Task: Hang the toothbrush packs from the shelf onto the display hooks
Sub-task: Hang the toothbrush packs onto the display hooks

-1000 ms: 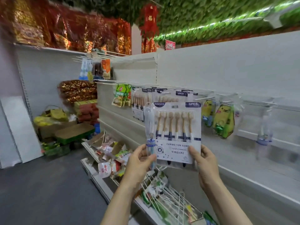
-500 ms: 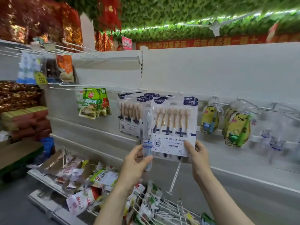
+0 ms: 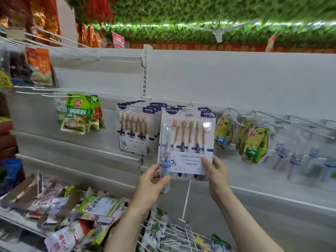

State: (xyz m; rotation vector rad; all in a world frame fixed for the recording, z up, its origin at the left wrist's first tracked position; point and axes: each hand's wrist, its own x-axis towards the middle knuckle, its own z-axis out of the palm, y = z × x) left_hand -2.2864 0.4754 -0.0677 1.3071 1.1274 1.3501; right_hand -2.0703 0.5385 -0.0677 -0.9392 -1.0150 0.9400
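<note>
At pack (image 3: 189,140) btm: both hands.

Head view — close, facing the display wall (image 3: 236,79)

White six-brush toothbrush pack (image 3: 189,140) held upright before the display hooks (image 3: 189,104), beside hung packs (image 3: 134,131).

Held toothbrush pack (image 3: 189,142) reads "YIKOJIFE", "6PCS", "CARING FOR GUMS", "DEEP CLEANING" — hung pack (image 3: 134,130) beside it repeats "CARING FOR GUMS", "YIKOJIFE"; other print illegible.
</note>
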